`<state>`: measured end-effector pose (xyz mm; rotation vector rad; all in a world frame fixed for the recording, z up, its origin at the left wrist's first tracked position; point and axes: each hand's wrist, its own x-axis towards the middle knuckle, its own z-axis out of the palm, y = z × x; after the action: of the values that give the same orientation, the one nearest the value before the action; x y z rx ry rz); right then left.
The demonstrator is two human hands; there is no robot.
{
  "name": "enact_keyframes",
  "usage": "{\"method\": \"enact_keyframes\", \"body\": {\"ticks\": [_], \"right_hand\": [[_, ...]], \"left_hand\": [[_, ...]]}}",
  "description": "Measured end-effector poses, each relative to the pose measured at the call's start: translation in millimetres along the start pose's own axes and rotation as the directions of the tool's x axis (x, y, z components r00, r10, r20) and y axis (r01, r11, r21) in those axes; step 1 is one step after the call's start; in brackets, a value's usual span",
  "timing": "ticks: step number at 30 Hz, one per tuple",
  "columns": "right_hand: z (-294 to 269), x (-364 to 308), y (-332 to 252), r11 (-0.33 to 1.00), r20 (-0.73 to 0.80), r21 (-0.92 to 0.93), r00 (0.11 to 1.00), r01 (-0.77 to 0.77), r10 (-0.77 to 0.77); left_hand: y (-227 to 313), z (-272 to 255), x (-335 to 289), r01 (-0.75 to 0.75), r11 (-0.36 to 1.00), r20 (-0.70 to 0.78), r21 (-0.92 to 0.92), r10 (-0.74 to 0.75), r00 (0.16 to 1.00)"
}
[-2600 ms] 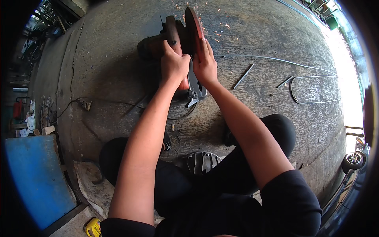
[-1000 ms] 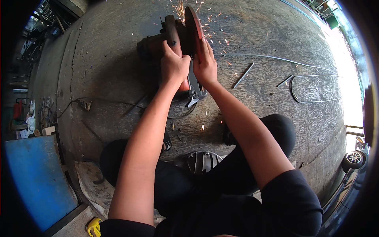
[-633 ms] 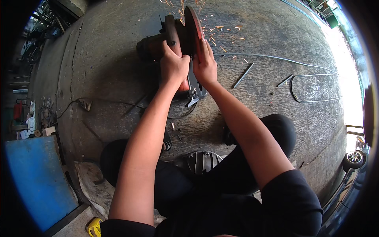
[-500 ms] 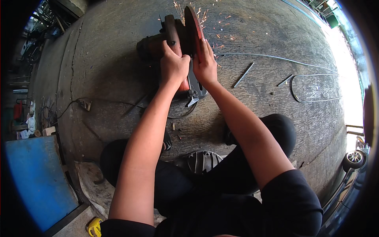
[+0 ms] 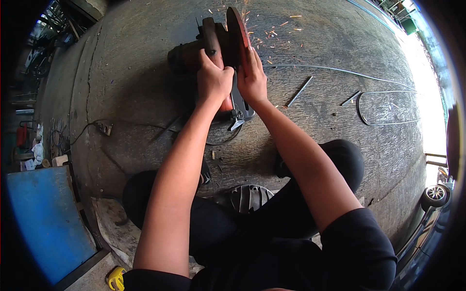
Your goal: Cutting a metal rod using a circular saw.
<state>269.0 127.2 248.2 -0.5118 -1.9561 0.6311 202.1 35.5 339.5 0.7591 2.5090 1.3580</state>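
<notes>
Toward twelve o'clock, the left hand (image 5: pixel 214 82) clasped the handle (image 5: pixel 217 57) of the chop saw (image 5: pixel 185 56) — the right hand (image 5: pixel 252 83) lay straight-fingered along the blade guard (image 5: pixel 237 36), apparently for steadiness amid sparks (image 5: pixel 295 16).

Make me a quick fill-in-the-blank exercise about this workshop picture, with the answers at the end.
The red disc-shaped part of the cutting machine is touched by the ____ hand.
The sparks are glowing ____.
The large flat panel on the left is coloured ____.
The yellow tape measure is at the lower ____.

Missing words: right; orange; blue; left.
</notes>
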Motion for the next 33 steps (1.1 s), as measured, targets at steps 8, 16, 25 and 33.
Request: {"method": "enact_keyframes", "body": {"ticks": [8,16,25,33], "right_hand": [[-0.9,-0.4,-2.4,1.0,0.01,0.01,1.0,-0.016,0.016],[-0.5,-0.9,-3.0,0.999,0.026,-0.003,0.999,-0.044,0.044],[1.3,-2.4,-2.6,1.0,0.009,0.011,1.0,-0.027,0.027],[0.1,-0.9,-2.5,1.0,0.007,0.001,1.0,-0.02,0.02]], "left_hand": [[-7.0,3.3,2.4,0.006,1.0,-0.013,0.015,-0.005,1.0],[-4.4,2.0,0.4,0.013,1.0,-0.03,0.02,-0.012,0.999],[-4.3,1.1,-0.5,0.031,0.999,-0.025,0.031,-0.03,0.999],[-3.7,0.9,0.3,-0.003,1.0,-0.018,0.003,0.003,1.0]]}}
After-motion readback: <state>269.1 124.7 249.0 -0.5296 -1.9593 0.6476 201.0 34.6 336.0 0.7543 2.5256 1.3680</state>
